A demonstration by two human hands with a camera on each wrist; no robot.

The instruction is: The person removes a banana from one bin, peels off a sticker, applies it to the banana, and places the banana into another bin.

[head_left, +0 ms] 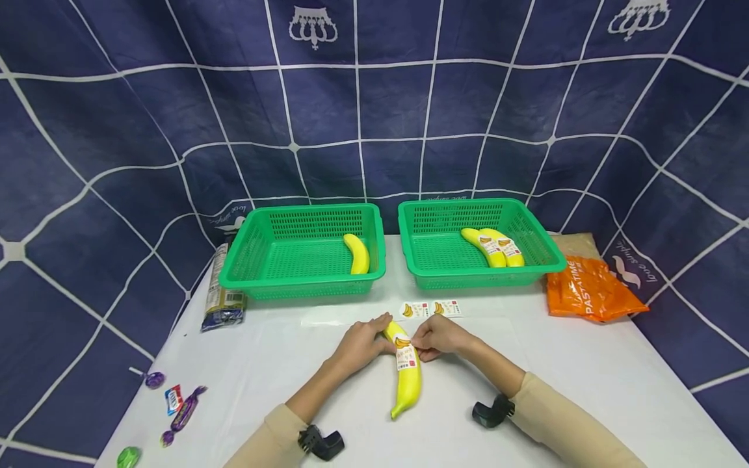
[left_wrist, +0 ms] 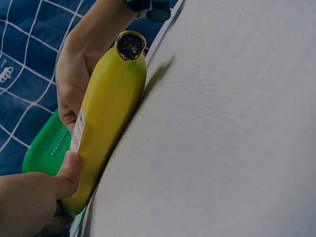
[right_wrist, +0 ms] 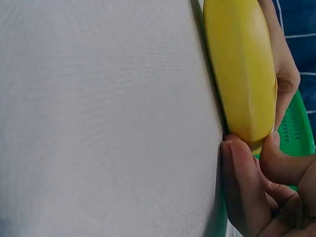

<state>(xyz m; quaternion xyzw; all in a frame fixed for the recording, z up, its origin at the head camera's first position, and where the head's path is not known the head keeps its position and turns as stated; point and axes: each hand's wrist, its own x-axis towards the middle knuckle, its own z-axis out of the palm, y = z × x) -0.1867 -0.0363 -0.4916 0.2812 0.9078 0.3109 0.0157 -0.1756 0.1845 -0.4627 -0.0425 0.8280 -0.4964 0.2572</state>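
Note:
A yellow banana (head_left: 411,385) lies on the white table with its stem end toward me. Across its upper part is a white label (head_left: 406,356) printed with bananas and red marks. My left hand (head_left: 358,346) holds the far end, its thumb (left_wrist: 70,165) pressed near the label and its other fingers partly hidden below. From the other side my right hand (head_left: 441,335) grips the banana, thumb (right_wrist: 274,148) by the label's edge and curled fingers (right_wrist: 243,163) against the lower side. Just beyond the hands lies a strip with two more banana labels (head_left: 446,308).
Behind stand two green baskets: the left basket (head_left: 304,281) holds one plain banana (head_left: 358,255), the right basket (head_left: 480,279) two labelled bananas (head_left: 506,250). An orange bag (head_left: 591,289) lies at right, a dark-ended packet (head_left: 224,299) at left. Several wrapped candies (head_left: 186,411) lie front left.

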